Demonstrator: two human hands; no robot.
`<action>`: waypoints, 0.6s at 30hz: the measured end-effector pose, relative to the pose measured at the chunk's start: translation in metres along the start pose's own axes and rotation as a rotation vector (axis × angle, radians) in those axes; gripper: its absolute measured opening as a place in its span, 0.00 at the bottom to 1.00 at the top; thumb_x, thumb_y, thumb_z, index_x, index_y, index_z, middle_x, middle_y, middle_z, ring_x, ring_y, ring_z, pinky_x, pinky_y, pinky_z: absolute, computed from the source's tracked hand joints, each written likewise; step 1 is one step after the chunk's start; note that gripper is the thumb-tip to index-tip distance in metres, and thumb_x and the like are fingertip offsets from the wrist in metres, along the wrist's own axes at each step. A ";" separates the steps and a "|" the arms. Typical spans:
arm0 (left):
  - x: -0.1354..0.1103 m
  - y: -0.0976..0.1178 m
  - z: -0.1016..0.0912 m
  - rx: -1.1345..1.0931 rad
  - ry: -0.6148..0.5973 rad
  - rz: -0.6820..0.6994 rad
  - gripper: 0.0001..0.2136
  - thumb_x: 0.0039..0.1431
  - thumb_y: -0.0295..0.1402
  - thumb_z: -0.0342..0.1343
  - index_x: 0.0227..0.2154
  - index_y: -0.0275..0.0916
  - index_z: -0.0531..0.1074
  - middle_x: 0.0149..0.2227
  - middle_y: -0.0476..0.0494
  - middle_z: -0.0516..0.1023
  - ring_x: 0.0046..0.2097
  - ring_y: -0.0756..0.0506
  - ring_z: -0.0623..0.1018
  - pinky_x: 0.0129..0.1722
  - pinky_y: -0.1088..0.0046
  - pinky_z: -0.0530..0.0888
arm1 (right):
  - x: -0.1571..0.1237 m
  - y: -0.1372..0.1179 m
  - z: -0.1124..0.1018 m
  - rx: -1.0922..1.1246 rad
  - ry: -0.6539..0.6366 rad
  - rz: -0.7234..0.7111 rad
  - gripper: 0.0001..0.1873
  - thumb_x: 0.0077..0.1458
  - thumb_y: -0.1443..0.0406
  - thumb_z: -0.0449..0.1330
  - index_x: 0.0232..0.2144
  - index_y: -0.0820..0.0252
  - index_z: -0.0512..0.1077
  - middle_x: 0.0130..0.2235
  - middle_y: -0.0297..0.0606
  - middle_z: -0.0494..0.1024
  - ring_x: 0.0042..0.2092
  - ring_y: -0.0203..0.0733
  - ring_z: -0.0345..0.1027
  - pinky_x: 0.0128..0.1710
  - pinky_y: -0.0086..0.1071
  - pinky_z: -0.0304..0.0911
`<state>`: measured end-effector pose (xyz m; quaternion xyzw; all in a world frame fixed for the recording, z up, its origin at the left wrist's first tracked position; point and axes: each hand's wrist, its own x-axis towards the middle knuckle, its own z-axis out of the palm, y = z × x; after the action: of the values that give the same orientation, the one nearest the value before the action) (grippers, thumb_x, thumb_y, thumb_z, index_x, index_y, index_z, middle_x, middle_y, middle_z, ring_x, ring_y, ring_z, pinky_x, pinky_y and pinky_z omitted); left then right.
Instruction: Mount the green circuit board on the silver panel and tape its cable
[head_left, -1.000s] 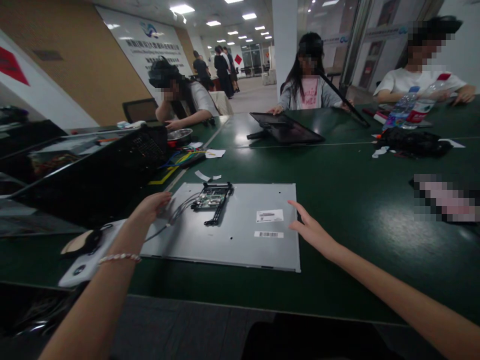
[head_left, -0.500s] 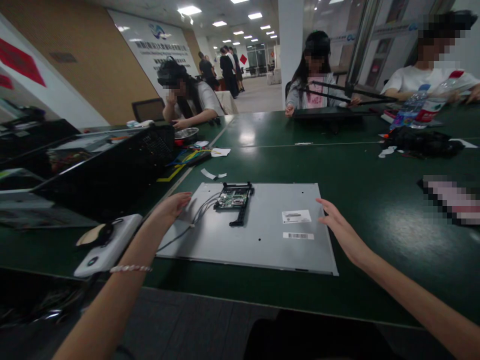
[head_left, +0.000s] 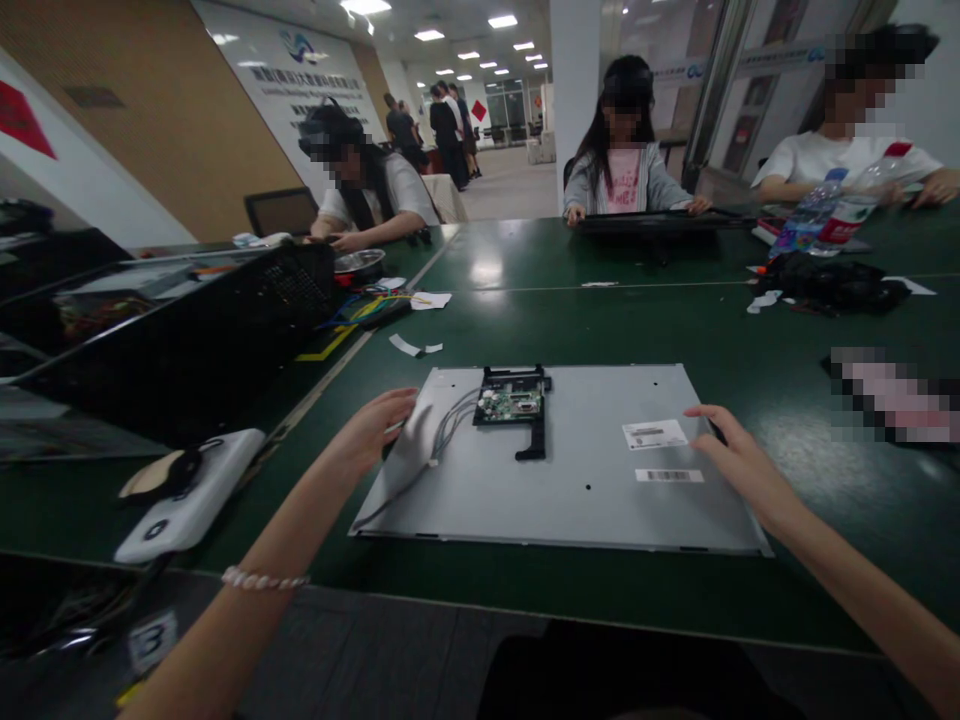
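Note:
A flat grey metal panel (head_left: 555, 480) lies on the green table (head_left: 600, 320) in front of me. A small green circuit board in a black bracket (head_left: 514, 402) sits near its far edge, with grey wires (head_left: 442, 440) running off to the left. Two white barcode labels (head_left: 654, 434) are stuck near the right side. My left hand (head_left: 375, 430) curls over the panel's left edge, fingers bent round it. My right hand (head_left: 739, 465) grips the right edge beside the labels.
A black housing (head_left: 187, 340) and a white device (head_left: 187, 500) stand at my left. Coloured wires (head_left: 367, 308) and paper scraps lie farther back. Three people sit across the table with a dark panel (head_left: 660, 222), water bottles (head_left: 814, 215) and a black bundle (head_left: 832, 282).
The panel has slid to the right across the table with both hands on its edges. The person opposite has laid their dark panel down flat.

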<state>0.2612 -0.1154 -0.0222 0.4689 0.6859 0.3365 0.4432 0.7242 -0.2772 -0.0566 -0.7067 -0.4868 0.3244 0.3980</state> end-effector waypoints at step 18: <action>-0.060 0.027 0.067 -0.133 -0.127 -0.023 0.27 0.51 0.39 0.63 0.55 0.43 0.67 0.58 0.38 0.70 0.64 0.39 0.64 0.64 0.59 0.58 | 0.015 0.051 -0.058 -0.008 0.255 0.089 0.20 0.48 0.58 0.55 0.44 0.53 0.63 0.45 0.42 0.74 0.44 0.53 0.70 0.41 0.43 0.63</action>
<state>0.3426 -0.1601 -0.0069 0.4510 0.6380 0.3457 0.5196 0.7999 -0.2882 -0.0749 -0.7648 -0.4016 0.2471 0.4390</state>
